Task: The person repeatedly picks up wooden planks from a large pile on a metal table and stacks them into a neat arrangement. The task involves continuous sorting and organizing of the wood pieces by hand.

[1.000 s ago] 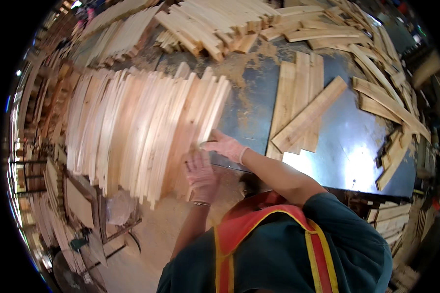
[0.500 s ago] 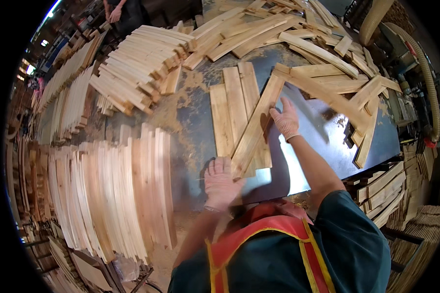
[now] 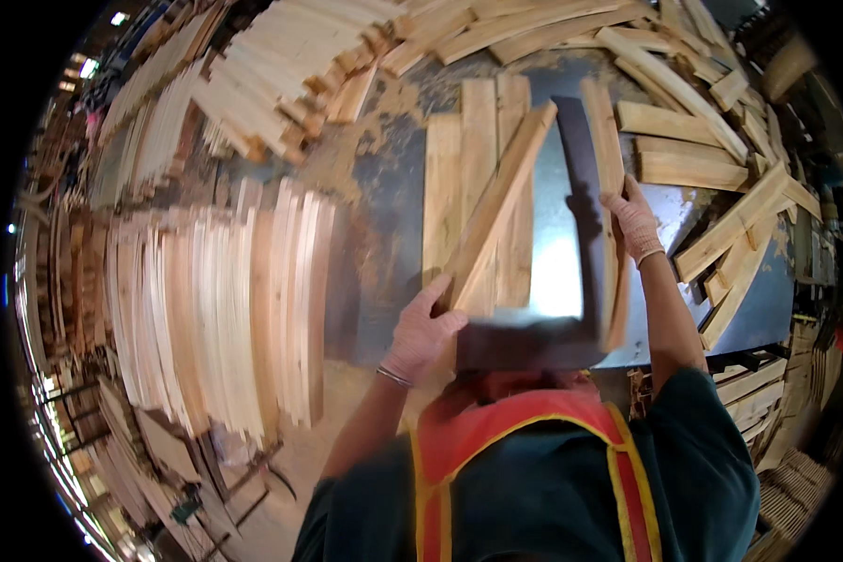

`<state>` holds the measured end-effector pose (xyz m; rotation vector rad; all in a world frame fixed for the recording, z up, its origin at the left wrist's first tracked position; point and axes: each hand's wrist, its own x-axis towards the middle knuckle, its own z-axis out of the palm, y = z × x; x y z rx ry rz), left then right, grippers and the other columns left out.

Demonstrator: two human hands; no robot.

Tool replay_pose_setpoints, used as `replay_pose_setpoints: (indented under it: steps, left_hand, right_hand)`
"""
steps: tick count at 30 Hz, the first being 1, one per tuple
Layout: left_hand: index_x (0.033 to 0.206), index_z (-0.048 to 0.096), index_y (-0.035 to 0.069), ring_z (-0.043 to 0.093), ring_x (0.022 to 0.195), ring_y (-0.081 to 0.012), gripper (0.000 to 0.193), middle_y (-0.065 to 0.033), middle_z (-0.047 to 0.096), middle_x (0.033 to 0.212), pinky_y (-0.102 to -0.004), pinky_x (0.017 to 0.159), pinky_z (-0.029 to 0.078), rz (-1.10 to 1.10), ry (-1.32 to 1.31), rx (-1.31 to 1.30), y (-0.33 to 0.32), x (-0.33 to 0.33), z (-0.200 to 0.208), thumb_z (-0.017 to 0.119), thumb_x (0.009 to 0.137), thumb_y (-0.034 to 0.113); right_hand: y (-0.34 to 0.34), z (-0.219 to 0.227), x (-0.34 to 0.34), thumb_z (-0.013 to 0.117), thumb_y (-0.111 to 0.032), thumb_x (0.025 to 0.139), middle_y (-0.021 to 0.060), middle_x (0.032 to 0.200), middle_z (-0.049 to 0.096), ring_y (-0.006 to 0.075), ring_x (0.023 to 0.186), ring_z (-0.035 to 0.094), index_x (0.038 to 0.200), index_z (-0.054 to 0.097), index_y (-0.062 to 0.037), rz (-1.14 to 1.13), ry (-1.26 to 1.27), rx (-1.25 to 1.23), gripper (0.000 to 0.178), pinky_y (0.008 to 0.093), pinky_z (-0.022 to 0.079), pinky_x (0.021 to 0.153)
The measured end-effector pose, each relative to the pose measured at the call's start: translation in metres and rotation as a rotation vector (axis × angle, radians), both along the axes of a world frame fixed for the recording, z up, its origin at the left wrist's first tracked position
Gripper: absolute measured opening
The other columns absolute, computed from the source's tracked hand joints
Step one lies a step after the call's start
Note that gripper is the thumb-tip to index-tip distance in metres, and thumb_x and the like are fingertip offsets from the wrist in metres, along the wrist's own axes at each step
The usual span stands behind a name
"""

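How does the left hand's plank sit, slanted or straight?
Slanted: the plank runs diagonally across three planks, its near end in the left hand.

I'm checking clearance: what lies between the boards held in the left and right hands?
In the head view: flat boards, then shiny, partly dark tabletop.

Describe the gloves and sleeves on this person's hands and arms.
The left hand and right hand wear thin, pale pinkish gloves ending at the wrist. A narrow greyish band shows at the left wrist; whether hem or bracelet, I can't tell. The forearms are uncovered below short, dark green sleeves.
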<state>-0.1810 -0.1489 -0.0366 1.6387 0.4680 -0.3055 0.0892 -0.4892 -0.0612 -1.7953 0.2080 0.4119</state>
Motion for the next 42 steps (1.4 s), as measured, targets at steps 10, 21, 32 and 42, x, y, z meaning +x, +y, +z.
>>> replay_pose_setpoints:
  steps: [10,21,32,42]
  left_hand:
    - [0.159,0.045,0.001,0.06,0.128,-0.0195,0.069,-0.0067,0.065,0.138,-0.0311,0.107,0.048,0.327,0.155,-0.125,0.063,-0.161,0.03,0.071,0.097,0.019]
    - [0.16,0.041,0.007,0.034,0.154,-0.0375,0.097,-0.0174,0.044,0.161,-0.0554,0.125,0.026,-0.006,-0.142,1.434,0.08,-0.209,-0.013,0.071,0.087,0.062]
    - [0.158,0.04,0.004,0.05,0.14,-0.0388,0.101,-0.0211,0.052,0.151,-0.0553,0.115,0.039,-0.335,0.23,0.956,-0.018,-0.075,-0.011,0.078,0.08,0.056]
    - [0.153,0.046,-0.001,0.073,0.109,-0.0342,0.078,-0.0226,0.066,0.133,-0.0488,0.095,0.064,0.4,0.039,-0.96,0.051,-0.097,0.009,0.073,0.081,0.011]
  right_hand:
    - [0.28,0.013,-0.176,0.065,-0.033,0.104,0.0061,0.095,0.068,0.0191,0.083,0.069,0.117,0.065,-0.0048,0.524,0.559,0.352,0.032,0.0332,0.06,0.072]
    - [0.3,0.027,-0.202,0.068,-0.036,0.096,0.0191,0.125,0.072,0.0363,0.114,0.067,0.134,0.062,0.0,0.806,-0.282,-0.149,0.053,0.0443,0.054,0.097]
    - [0.166,-0.028,-0.087,0.079,-0.042,0.083,0.0235,0.141,0.063,0.0425,0.133,0.059,0.162,0.035,-0.0089,0.241,-0.185,-0.95,0.096,0.0481,0.049,0.111]
    - [0.183,-0.009,-0.1,0.077,-0.004,0.086,0.0177,0.121,0.07,0.0332,0.104,0.072,0.153,0.04,0.0013,0.053,0.286,0.491,0.077,0.0433,0.06,0.095]
